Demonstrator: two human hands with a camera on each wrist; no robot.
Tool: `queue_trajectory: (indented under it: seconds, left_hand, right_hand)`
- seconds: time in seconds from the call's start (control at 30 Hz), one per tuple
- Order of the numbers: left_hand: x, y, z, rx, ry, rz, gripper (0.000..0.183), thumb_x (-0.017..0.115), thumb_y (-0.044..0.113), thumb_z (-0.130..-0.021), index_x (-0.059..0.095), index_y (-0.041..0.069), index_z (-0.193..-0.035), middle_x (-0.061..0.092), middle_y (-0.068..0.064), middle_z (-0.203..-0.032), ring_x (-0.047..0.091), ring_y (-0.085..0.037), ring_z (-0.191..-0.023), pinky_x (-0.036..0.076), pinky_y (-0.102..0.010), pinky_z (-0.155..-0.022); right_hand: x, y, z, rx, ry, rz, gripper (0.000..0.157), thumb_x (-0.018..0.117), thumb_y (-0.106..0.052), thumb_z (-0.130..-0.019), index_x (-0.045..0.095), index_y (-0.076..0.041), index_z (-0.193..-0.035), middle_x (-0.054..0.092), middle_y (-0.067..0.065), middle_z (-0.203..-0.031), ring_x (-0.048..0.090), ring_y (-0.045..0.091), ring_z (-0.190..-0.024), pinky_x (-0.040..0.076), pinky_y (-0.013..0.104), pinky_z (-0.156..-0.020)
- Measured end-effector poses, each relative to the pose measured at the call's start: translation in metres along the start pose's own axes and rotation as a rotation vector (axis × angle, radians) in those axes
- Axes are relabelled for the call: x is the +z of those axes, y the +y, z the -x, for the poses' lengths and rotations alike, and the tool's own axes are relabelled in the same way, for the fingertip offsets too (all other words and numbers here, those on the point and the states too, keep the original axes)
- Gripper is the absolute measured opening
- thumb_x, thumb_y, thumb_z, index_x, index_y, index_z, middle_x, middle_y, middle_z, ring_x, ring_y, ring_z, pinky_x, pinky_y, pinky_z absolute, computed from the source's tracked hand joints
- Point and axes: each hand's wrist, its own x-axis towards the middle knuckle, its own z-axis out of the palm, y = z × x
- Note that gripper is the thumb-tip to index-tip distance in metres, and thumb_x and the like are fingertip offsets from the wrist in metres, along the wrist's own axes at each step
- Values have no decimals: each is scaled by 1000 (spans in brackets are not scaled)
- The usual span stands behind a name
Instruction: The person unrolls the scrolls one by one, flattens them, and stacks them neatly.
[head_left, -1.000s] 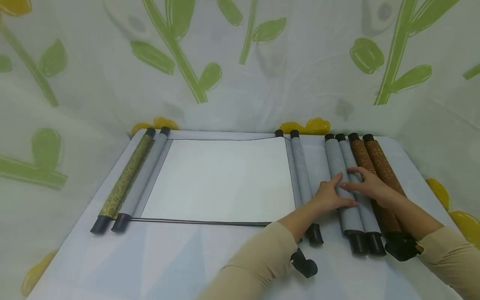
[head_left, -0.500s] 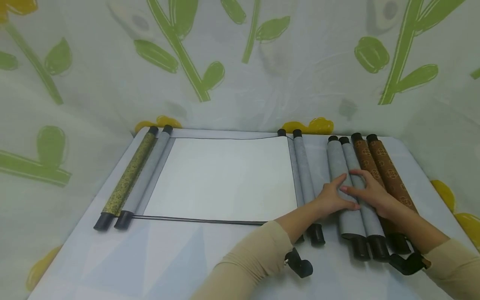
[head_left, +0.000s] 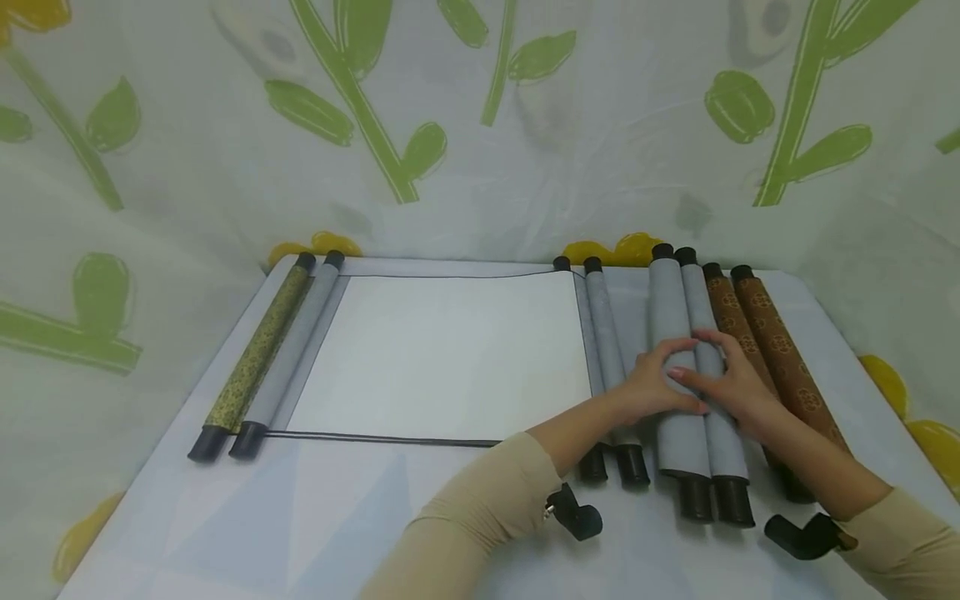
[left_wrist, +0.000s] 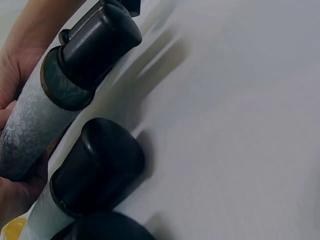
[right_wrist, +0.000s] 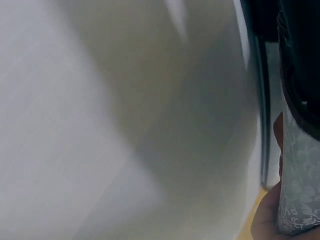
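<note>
My left hand (head_left: 651, 385) and right hand (head_left: 729, 377) grip a rolled-up grey hanging scroll (head_left: 681, 442) from both sides. It has two parallel rolls with black end knobs. In the left wrist view the scroll (left_wrist: 37, 112) hangs above the table, its knobs casting shadows apart from it. Patterned grey covering of the scroll (right_wrist: 300, 195) shows at the right edge of the right wrist view, with fingers behind it. Left of the hands lies an unrolled scroll with a blank white sheet (head_left: 442, 358). A brown patterned scroll (head_left: 776, 333) lies to the right, partly behind my right forearm.
An olive-gold roll (head_left: 258, 358) and a grey roll (head_left: 294, 342) lie at the white sheet's left end. Grey rolls (head_left: 606, 325) bound its right end. Black wrist mounts (head_left: 576, 512) stick out below the sleeves. A leaf-printed curtain (head_left: 465, 167) stands behind the table.
Both hands have closed around the grey scroll and lifted it off the table, shifting it slightly left, away from the brown scroll. The unrolled white scroll has stayed put.
</note>
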Motion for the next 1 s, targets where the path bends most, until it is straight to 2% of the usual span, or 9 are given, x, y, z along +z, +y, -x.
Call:
queue_trajectory:
  seconds: [0.2,0.37,0.53,0.7,0.77,0.9,1.0]
  left_hand:
    - [-11,1,5,65,61,-31,72,82,13,-71,50,29,-133,45,-2,-131,41,-5,-105,39,-21,-84]
    - [-24,3,12,124,35,-6,72,80,13,-74,46,26,-137,45,2,-138,43,-2,-108,38,-19,-89]
    - [-34,6,20,113,14,49,73,78,13,-76,43,27,-138,43,7,-138,43,-2,-109,38,-21,-90]
    - [-43,9,24,117,23,71,73,78,12,-76,43,27,-138,44,6,-136,44,-2,-108,38,-21,-90]
    - [-47,9,27,117,21,73,73,77,13,-76,43,28,-139,43,6,-138,43,-3,-110,38,-22,-91]
    - [-55,9,33,120,24,46,73,77,16,-77,42,30,-139,41,8,-141,42,-3,-116,37,-24,-94]
    - [-61,10,39,121,45,18,71,78,18,-76,44,29,-138,42,8,-141,42,-3,-116,37,-24,-93]
  right_hand:
    - [7,-14,3,-29,0,-30,84,63,-29,-91,7,-6,-149,4,29,-151,23,45,-124,29,49,-90]
    - [12,-25,2,-55,-13,-57,85,63,-28,-90,7,-9,-150,3,29,-151,22,44,-125,28,52,-92]
    - [18,-33,1,-95,-4,-82,83,65,-24,-89,11,-8,-149,3,26,-152,19,43,-127,26,53,-94]
    - [23,-40,0,-126,-5,-105,83,65,-22,-89,11,-10,-150,8,25,-151,21,41,-127,29,46,-92]
    - [25,-44,-1,-127,-13,-107,85,66,-22,-88,9,-13,-152,7,24,-153,20,42,-130,28,48,-95]
    - [29,-50,-2,-136,-42,-100,91,68,-22,-87,6,-17,-153,3,22,-156,13,43,-136,21,59,-102]
    - [34,-54,-3,-146,-60,-95,91,69,-22,-86,7,-19,-153,4,22,-156,15,43,-134,22,60,-101]
